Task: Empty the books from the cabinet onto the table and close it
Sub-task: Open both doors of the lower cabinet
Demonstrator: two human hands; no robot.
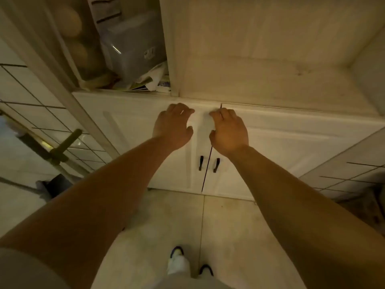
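From the head view, we are pressing our left hand [174, 126] and right hand [228, 130], both spread and holding nothing, against the cabinet [291, 138] doors, which look shut. No books or desk are showing, so the emptying is probably done.

A clear plastic container [133, 44] stands in the open shelf at the upper left of the frame, with crumpled papers [153, 80] heaped at its foot. Left of it are two pale rounded objects [71, 24], too dim to identify. A glass-paned door [41, 113] with a dark lever handle [64, 146] fills the left edge. The pale tiled floor [229, 226] spreads across the bottom, with shoes [177, 259] at bottom centre.
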